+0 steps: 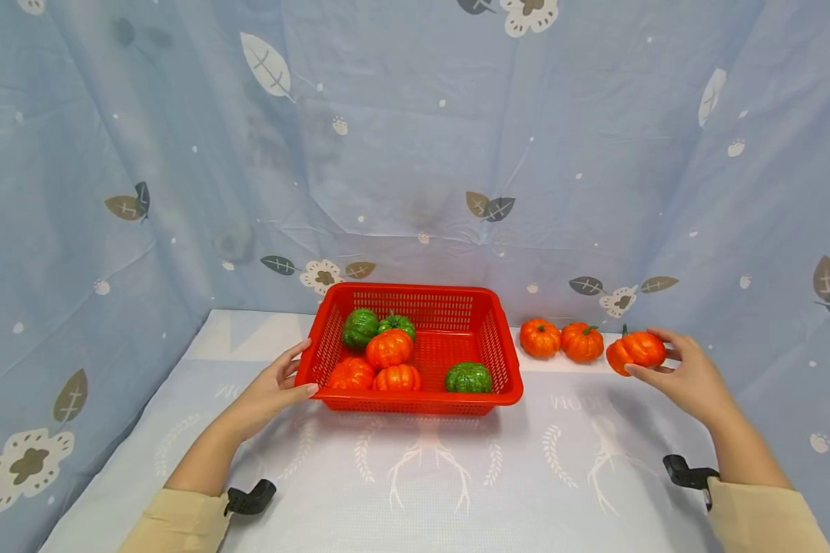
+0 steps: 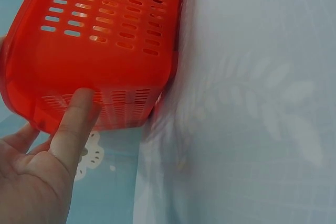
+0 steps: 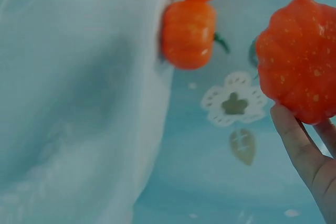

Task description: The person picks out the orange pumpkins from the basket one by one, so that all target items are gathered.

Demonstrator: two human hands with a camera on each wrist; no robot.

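Observation:
My left hand point(image 1: 277, 392) holds the left end of a red plastic basket point(image 1: 425, 401). In the left wrist view, the thumb lies along the slotted outer wall and other fingers are at the rim. Three small orange pumpkins point(image 1: 390, 348) and two green pumpkins point(image 1: 361, 329) sit together in the basket's left half. Another green pumpkin point(image 1: 469, 377) lies at its front right. Over at the right, my right hand point(image 1: 688, 376) pinches an orange pumpkin point(image 3: 302, 59) between thumb and fingers. The pumpkin is tilted and appears raised off the table.
Two more orange pumpkins point(image 1: 540, 338) stand side by side at the table's back edge, right of the basket. A pale patterned cloth point(image 1: 526, 476) covers the table. Blue patterned curtain point(image 1: 415, 153) hangs close behind and along both sides.

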